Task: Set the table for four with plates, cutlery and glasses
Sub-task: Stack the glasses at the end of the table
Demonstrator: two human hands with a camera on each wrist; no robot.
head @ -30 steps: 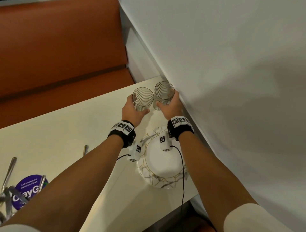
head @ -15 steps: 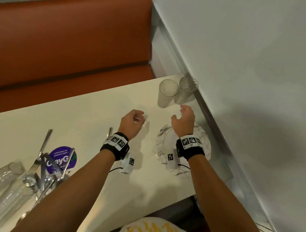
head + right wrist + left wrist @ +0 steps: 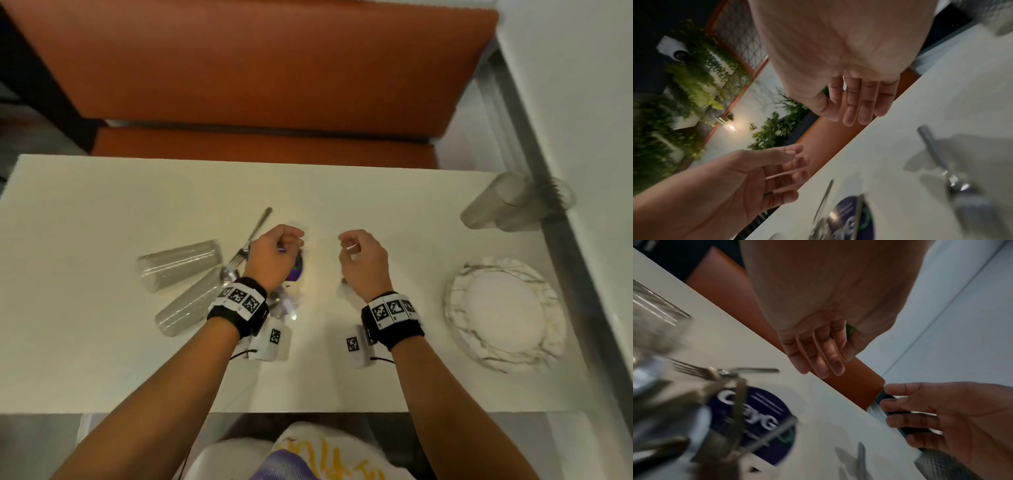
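Two ribbed glasses stand at the table's far right corner by the wall. A marbled white plate lies on the right, near the front. Two more glasses lie on their sides at the left. Beside them is a heap of cutlery, with a fork on top, over a purple round sticker. My left hand hovers above that heap, loosely curled and empty. My right hand hangs over the table's middle, relaxed and empty. One utensil lies under it.
The cream table has an orange bench behind it. A white wall with a metal rail runs along the right side. My lap in a printed shirt is at the near edge.
Both hands let go of the two glasses at the far right corner and drew back to the left. The view swung left, bringing the lying glasses and cutlery into sight.
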